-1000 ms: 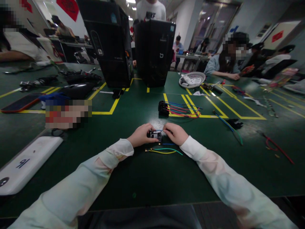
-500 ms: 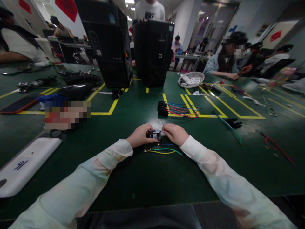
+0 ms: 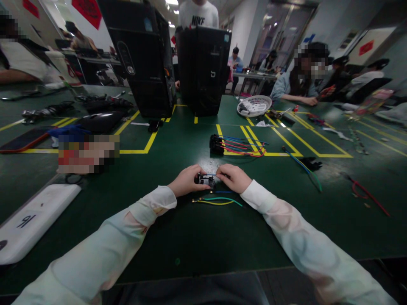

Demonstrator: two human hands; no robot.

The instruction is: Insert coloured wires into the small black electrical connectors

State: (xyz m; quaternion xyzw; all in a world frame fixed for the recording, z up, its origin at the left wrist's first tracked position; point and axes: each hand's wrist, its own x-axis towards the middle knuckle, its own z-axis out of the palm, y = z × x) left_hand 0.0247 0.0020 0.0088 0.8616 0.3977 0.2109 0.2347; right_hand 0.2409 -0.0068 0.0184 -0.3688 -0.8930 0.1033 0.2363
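Note:
A small black connector block (image 3: 205, 180) rests on the green table (image 3: 197, 237) between my hands. My left hand (image 3: 185, 181) grips its left end with the fingers curled. My right hand (image 3: 234, 178) pinches at its right end, where a thin blue wire meets it; whether the fingers hold the wire or the block I cannot tell. Just in front of the hands lie loose yellow, green and blue wires (image 3: 216, 200). Farther back sits another black connector with a bundle of red and blue wires (image 3: 235, 146).
Two black computer cases (image 3: 178, 63) stand at the back. A white basket (image 3: 254, 106) is back right, a white flat device (image 3: 32, 222) at the left edge, loose cables (image 3: 303, 165) and a red wire (image 3: 365, 192) to the right. Other people sit at nearby tables.

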